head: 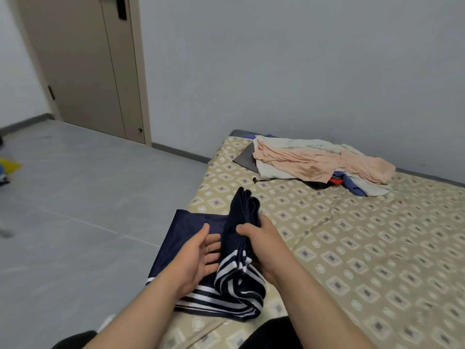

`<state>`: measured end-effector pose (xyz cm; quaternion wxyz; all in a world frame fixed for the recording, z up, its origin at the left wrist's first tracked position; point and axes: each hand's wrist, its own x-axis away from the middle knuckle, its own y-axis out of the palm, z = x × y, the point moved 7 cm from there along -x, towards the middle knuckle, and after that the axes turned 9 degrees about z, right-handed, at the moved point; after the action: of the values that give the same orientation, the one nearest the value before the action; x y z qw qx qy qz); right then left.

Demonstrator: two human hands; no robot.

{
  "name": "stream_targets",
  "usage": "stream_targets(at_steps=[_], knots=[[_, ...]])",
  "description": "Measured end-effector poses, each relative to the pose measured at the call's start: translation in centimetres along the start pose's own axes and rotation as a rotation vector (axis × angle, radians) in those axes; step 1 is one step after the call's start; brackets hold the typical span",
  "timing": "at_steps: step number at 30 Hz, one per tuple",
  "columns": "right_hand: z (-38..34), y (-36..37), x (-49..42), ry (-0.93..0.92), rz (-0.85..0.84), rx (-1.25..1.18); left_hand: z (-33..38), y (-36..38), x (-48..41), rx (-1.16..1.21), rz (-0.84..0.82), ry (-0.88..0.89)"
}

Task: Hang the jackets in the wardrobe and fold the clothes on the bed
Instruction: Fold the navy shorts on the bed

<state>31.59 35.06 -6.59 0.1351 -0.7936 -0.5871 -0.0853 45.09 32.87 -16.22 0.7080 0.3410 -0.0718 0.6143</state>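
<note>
A navy garment with white stripes (191, 224) lies at the near left corner of the bed (377, 248). My right hand (261, 244) grips a bunched, upright fold of it. My left hand (195, 260) lies beside that fold with fingers straight, palm turned toward the cloth and resting on the flat part. A loose pile of clothes (314, 163), peach, white, blue and red, sits at the far end of the bed.
A grey tiled floor (88, 197) spreads to the left of the bed. A beige door (88, 66) stands in the far left wall. A small dark object (261, 180) lies by the pile. Coloured items (7, 170) sit at the left edge.
</note>
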Motion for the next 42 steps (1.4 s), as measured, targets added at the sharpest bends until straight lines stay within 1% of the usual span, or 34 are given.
stream_targets(at_steps=[2, 4, 5, 7, 8, 11, 13, 14, 15, 17, 18, 19, 20, 22, 24, 26, 29, 30, 31, 33, 34, 35, 36, 38, 40, 42], knots=[[1.0, 2.9, 0.1, -0.028, -0.05, 0.112, 0.5, -1.8, 1.1, 0.06, -0.033, -0.007], [2.6, 5.1, 0.6, 0.004, -0.168, 0.168, 0.3, -2.7, 1.7, 0.106, -0.089, -0.057], [3.8, 5.7, 0.8, 0.021, -0.231, 0.221, 0.0, -3.2, 1.8, 0.117, -0.077, -0.094], [6.3, 5.9, 1.3, -0.014, -0.298, 0.404, -0.6, -5.0, 1.4, 0.082, 0.038, -0.12], [7.2, 5.4, 1.3, -0.068, -0.272, 0.491, -0.9, -6.1, 1.1, 0.03, 0.118, -0.111], [7.2, 2.2, 0.1, -0.276, -0.023, 0.671, -0.9, -9.9, 0.3, -0.157, 0.384, 0.018], [6.5, 0.6, -0.9, -0.355, 0.097, 0.744, -0.1, -10.6, 0.5, -0.305, 0.467, 0.114], [6.7, 0.3, -1.3, -0.353, 0.108, 0.821, 0.3, -10.5, 0.6, -0.391, 0.484, 0.143], [7.2, 0.5, -1.7, -0.333, 0.077, 0.932, 0.4, -10.2, 0.6, -0.47, 0.488, 0.158], [9.1, 1.9, -1.4, -0.274, -0.066, 1.158, 0.4, -9.6, 0.6, -0.576, 0.471, 0.181], [10.0, 2.5, -1.0, -0.241, -0.133, 1.232, 0.5, -9.1, 0.4, -0.617, 0.45, 0.208], [10.7, 2.8, -0.8, -0.221, -0.164, 1.276, 0.7, -8.7, 0.2, -0.649, 0.417, 0.246], [10.8, 2.9, -0.8, -0.215, -0.153, 1.294, 1.2, -8.1, 0.0, -0.66, 0.373, 0.289], [10.3, 2.5, -1.0, -0.224, -0.066, 1.268, 2.8, -7.2, -0.4, -0.602, 0.296, 0.364], [9.9, 2.1, -1.1, -0.24, -0.02, 1.246, 4.4, -7.6, -1.0, -0.509, 0.324, 0.404], [10.0, 2.0, -1.1, -0.241, -0.022, 1.252, 4.8, -9.7, -1.9, -0.493, 0.458, 0.408], [10.4, 2.3, -1.3, -0.204, -0.042, 1.21, 3.0, -13.8, -2.3, -0.69, 0.708, 0.311], [10.5, 2.3, -1.4, -0.186, -0.024, 1.151, 2.1, -14.7, -2.3, -0.722, 0.746, 0.251], [10.4, 2.2, -1.5, -0.154, 0.022, 1.057, 1.2, -15.3, -2.4, -0.693, 0.752, 0.178], [10.4, 1.1, -1.9, -0.012, 0.152, 0.805, 0.0, -15.1, -2.8, -0.482, 0.629, 0.05], [10.6, 0.4, -2.1, 0.081, 0.204, 0.686, -0.4, -14.7, -2.9, -0.408, 0.548, -0.002], [10.9, -0.1, -2.2, 0.166, 0.23, 0.597, -0.5, -14.2, -3.0, -0.392, 0.477, -0.037], [11.2, -0.4, -2.3, 0.24, 0.23, 0.537, -0.5, -13.9, -3.0, -0.415, 0.436, -0.051], [11.7, -0.5, -2.5, 0.329, 0.188, 0.396, -0.3, -13.9, -2.7, -0.493, 0.432, -0.043], [12.0, -0.1, -2.4, 0.369, 0.114, 0.252, 0.0, -13.8, -2.4, -0.54, 0.439, -0.02], [12.1, 0.6, -2.1, 0.393, 0.038, 0.191, 0.5, -13.8, -1.9, -0.559, 0.447, -0.002]])
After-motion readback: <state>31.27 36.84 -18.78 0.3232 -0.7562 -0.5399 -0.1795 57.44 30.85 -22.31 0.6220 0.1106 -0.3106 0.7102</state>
